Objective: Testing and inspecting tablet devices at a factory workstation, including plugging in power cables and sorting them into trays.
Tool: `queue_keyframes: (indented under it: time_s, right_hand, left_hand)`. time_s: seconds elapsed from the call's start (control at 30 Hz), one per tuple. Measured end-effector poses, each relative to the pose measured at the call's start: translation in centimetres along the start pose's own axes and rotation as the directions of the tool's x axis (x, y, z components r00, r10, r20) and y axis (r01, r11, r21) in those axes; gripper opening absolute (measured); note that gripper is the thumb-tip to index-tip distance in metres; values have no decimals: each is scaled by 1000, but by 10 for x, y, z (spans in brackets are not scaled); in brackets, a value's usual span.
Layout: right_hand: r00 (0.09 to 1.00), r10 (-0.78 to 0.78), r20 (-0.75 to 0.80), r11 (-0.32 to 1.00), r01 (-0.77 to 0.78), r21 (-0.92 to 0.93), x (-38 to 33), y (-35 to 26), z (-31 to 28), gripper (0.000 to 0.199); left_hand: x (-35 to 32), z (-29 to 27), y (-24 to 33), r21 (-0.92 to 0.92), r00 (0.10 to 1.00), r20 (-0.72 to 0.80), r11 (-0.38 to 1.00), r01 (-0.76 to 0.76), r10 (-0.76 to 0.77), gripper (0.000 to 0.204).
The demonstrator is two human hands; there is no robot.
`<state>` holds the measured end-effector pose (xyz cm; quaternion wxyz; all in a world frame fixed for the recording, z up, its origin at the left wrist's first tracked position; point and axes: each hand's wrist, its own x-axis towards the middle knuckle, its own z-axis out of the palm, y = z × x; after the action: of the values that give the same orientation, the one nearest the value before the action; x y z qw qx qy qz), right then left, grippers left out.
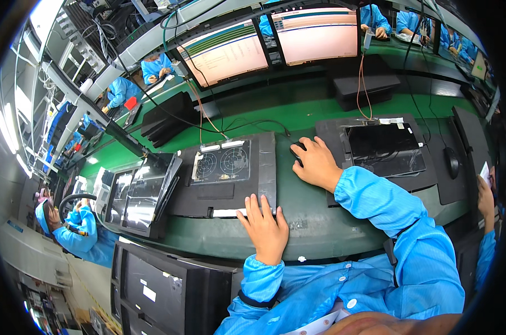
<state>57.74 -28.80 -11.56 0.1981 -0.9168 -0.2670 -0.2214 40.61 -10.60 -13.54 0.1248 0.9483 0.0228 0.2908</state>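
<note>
Nearest, the left hand (pixel 265 230) lies with fingers spread on the near right corner of the black tray (pixel 264 162), whose recess holds a clear panel (pixel 221 163). To the right of the tray, the right hand (pixel 319 164) curves over a mouse (pixel 296 152), any button press not being discernible; the step in hand is judged to be mouse work. Beyond the tray stand a left monitor (pixel 225 54) and right monitor (pixel 318 40), both lit, and the next move seemingly calls for controlled pointing, the tray left undisturbed.
</note>
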Motion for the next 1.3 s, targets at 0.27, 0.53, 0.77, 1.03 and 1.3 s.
queue_keyframes:
  time_s: [0.27,0.53,0.77,1.03,1.3]
  right_hand:
    - [1000,8,1,1000,-8,24,1,0,-2,48]
    - [999,7,37,1000,-7,16,0,-1,-5,48]
    - [1000,-10,0,1000,10,10,0,-1,-3,44]
    - [998,-35,-46,999,34,-5,-1,0,1,45]
    - [901,-222,-373,914,326,242,8,-29,-54,49]
  left_hand:
    - [0,0,0,-13,1000,-15,1000,3,-3,52]
    - [1,-1,0,-18,1000,-19,1000,0,-1,52]
    - [1,-2,1,-19,1000,-10,1000,3,-3,53]
    - [1,-1,0,-31,1000,-7,999,19,-19,54]
    - [2,1,-3,27,1000,-3,1000,-6,6,57]
